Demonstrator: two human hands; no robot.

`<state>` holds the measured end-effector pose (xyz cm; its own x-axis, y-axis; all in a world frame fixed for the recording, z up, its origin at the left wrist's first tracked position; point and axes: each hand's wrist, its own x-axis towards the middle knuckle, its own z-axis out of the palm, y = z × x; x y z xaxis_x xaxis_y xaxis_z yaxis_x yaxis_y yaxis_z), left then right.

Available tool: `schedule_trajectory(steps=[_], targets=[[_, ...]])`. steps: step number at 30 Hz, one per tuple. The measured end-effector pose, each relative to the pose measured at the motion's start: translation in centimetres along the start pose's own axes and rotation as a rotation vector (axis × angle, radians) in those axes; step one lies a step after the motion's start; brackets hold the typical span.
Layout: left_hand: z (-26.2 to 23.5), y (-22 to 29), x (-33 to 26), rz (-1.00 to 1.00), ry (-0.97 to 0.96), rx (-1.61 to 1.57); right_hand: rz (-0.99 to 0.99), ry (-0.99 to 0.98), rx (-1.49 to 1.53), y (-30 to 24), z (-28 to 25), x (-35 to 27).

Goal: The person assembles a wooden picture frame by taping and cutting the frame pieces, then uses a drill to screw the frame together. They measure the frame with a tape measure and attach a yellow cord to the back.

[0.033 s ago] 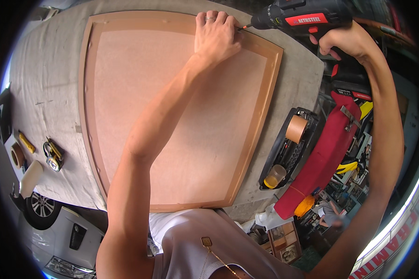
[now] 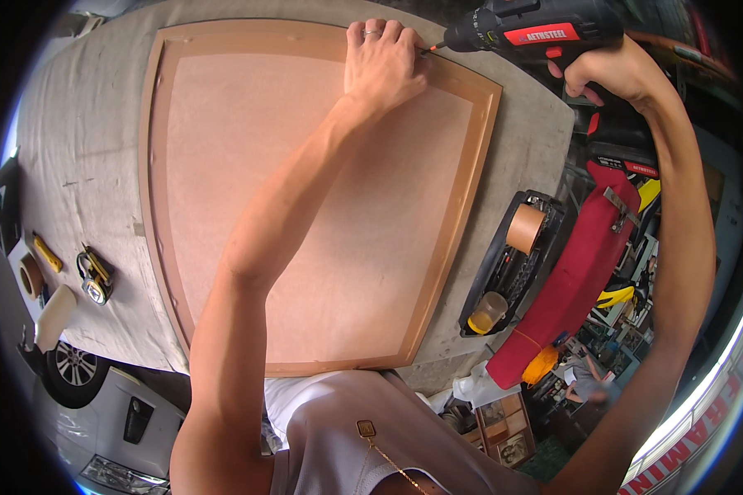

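Note:
A large picture frame (image 2: 305, 206) lies with its back up on the grey cloth-covered table, its backing board edged in brown tape. My left hand (image 2: 385, 62), a ring on one finger, is closed over the frame's far edge, right of the middle. Its fingertips are partly hidden. My right hand (image 2: 607, 74) grips a black and red cordless drill (image 2: 504, 29) by the handle, held level and pointing left. The drill's bit meets the far rail of the frame beside my left thumb. Whether a screw sits at the tip is too small to tell.
Right of the frame sits a black tool tray (image 2: 504, 272) with a tape roll (image 2: 525, 228) and a small cup (image 2: 488, 313). Beyond lies a red cloth-covered piece (image 2: 570, 272). At left are a yellow cutter (image 2: 48, 252) and a tape measure (image 2: 95, 276); a car (image 2: 115, 421) stands below.

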<state>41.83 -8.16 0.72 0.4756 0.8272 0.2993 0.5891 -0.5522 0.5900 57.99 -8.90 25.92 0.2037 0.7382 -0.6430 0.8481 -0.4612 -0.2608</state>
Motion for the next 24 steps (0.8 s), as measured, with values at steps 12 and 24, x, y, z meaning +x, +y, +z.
schedule_trajectory(steps=[12,24], targets=[[-0.1,0.1,-0.1,-0.02,-0.044,0.057,0.195,-0.098,-0.079,-1.8,-0.1,-0.3],[-0.6,1.1,1.1,0.014,-0.13,0.095,-0.43,0.12,-0.529,0.0,-2.0,-5.3]])
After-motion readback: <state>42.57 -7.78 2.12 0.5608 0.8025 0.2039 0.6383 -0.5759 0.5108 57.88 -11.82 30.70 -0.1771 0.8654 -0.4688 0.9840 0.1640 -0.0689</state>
